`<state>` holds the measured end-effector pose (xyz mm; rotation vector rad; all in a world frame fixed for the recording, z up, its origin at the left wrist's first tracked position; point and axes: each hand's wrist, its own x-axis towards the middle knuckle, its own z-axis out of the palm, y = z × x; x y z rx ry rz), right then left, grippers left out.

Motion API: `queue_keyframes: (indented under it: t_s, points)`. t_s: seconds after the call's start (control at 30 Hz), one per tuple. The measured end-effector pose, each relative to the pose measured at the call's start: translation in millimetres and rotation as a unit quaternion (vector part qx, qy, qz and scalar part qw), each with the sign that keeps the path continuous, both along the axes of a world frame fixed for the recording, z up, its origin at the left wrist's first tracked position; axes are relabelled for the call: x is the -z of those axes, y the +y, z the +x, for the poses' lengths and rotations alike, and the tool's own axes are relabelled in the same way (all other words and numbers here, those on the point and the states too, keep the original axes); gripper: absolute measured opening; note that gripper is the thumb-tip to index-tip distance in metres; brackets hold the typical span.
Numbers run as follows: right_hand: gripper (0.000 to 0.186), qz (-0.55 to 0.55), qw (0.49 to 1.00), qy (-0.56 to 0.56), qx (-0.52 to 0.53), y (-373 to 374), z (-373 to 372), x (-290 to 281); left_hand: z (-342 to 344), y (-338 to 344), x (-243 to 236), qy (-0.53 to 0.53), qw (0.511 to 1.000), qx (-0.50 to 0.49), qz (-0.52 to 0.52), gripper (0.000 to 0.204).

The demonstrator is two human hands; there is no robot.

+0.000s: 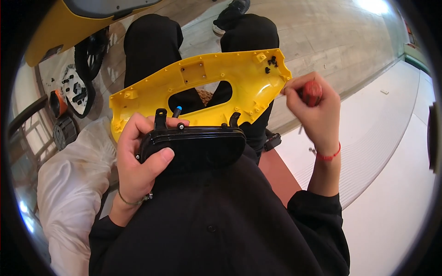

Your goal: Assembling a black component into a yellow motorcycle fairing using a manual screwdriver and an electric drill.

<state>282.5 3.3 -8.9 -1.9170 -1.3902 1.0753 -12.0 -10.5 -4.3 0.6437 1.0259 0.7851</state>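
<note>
A yellow plastic shell with an oval opening lies across my lap, its ribbed inner side up. My left hand grips a glossy black rounded housing by its left end, thumb on the near face. The housing has upright mounting tabs and sits between my torso and the shell's near edge. A black lead with a blue tip sticks up behind it. My right hand is closed around a red-handled screwdriver, its shaft pointing down. The thumb and forefinger pinch together beside the shell's right rim; anything between them is too small to tell.
Several small black fasteners lie in the shell's right end. At the left are a white tray of black parts, a black wheel, white plastic wrapping and a yellow panel. A white board lies at the right.
</note>
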Motion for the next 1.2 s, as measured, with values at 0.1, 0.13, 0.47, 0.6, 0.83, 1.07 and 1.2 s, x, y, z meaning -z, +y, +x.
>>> queue_keyframes:
  t_s: [0.1,0.13,0.47,0.6,0.83,1.07,1.2]
  points:
    - [0.014,0.011,0.992,0.112,-0.052,-13,-12,-8,3,2,-3,0.008,0.999,0.028,0.039,0.031]
    - [0.015,0.015,0.983,0.155,-0.092,-15,-17,-10,3,2,-5,0.012,0.998,0.043,0.048,0.031]
    - [0.019,0.033,0.971,0.166,-0.167,-22,-40,-9,3,1,-5,0.018,0.988,0.081,0.128,0.033]
    - [0.017,0.025,0.972,0.173,-0.158,-22,-43,-11,3,1,-6,0.016,0.989,0.081,0.127,0.033]
    - [0.016,-0.023,0.962,0.234,-0.136,-26,-46,-10,2,2,-9,0.031,0.984,0.091,0.152,0.034]
    - [0.014,-0.041,0.966,0.206,-0.15,-22,-45,-13,2,3,-11,0.054,0.972,0.116,0.198,0.035]
    - [0.016,-0.05,0.967,0.188,-0.162,-20,-43,-16,4,4,-13,0.052,0.97,0.124,0.204,0.036]
